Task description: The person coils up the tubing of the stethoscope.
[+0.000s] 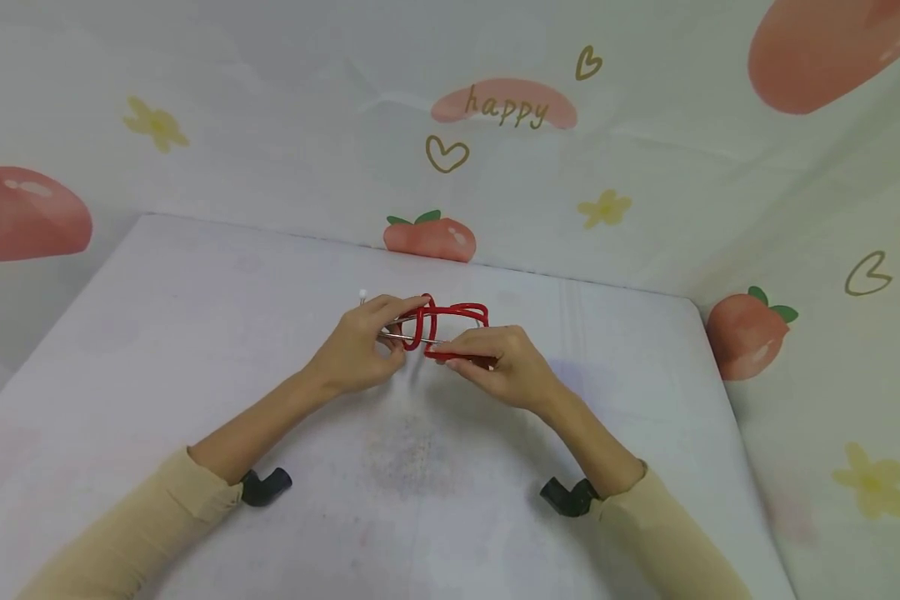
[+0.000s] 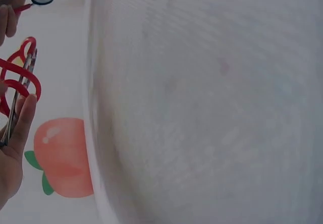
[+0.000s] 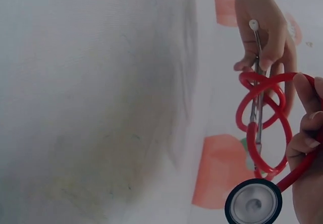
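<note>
Above the table, both hands hold a stethoscope (image 1: 461, 312) with red tubing wound in loops. My left hand (image 1: 360, 346) grips its metal ear tubes and the loops around them, from the left side. A white eartip (image 3: 254, 25) sticks out past that hand. On the other side, my right hand (image 1: 508, 362) pinches a length of red tubing between thumb and fingers. The round chest piece (image 3: 253, 202), dark-rimmed with a grey face, hangs just beyond the right hand in the right wrist view. In the head view the right hand hides it.
A white-covered table (image 1: 390, 517) lies beneath the hands. Behind it and on the right stands a white backdrop (image 1: 307, 167) printed with peaches, flowers and hearts. Black curved pieces (image 1: 266, 486) stick out at both sleeve cuffs.
</note>
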A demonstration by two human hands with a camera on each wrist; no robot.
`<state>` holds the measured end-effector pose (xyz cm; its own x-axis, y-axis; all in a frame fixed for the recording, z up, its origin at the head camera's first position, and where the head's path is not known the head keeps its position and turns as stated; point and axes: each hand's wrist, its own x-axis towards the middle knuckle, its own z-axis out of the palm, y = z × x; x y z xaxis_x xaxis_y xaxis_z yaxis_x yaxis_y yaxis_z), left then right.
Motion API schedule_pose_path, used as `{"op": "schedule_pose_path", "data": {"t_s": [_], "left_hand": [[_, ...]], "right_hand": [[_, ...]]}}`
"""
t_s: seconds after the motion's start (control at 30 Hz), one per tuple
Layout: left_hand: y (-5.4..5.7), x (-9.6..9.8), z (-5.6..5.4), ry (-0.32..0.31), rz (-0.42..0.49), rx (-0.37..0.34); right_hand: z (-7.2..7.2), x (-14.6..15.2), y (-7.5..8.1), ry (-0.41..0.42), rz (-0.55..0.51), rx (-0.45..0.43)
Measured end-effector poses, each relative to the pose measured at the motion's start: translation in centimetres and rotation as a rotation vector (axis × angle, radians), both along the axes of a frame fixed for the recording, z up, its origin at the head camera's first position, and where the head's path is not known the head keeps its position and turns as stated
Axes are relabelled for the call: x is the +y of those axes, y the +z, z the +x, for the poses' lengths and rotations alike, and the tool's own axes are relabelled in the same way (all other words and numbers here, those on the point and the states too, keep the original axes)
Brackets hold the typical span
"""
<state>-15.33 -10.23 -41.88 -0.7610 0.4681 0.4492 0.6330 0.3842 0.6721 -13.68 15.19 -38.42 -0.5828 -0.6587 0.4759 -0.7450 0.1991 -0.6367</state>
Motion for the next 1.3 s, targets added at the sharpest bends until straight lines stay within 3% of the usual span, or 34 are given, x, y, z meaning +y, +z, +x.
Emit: {"op": "schedule_pose_path", "data": {"t_s": [0.13, 0.4, 0.63, 0.97, 1.3], "left_hand": [[-0.1, 0.1, 0.2, -0.021, 0.013, -0.009], [-0.2, 0.2, 0.3, 0.012, 0.024, 0.011], [-0.3, 0.4, 0.4, -0.001, 0.036, 0.038], [0.1, 0.4, 0.8, 0.01, 0.02, 0.008], [0.2, 0.5, 0.7, -0.031, 0.027, -0.016]], "right_hand": [[-0.3, 0.0, 0.1, -0.021, -0.02, -0.038], [-0.5, -0.3, 0.1, -0.04, -0.068, -0.125], [-0.8, -0.5, 0.2, -0.017, -0.089, -0.207], [-1.7, 0.0, 1.0, -0.15, 0.037, -0.073], [-3.0, 0.4, 0.4, -0.196, 0.039, -0.084]]}}
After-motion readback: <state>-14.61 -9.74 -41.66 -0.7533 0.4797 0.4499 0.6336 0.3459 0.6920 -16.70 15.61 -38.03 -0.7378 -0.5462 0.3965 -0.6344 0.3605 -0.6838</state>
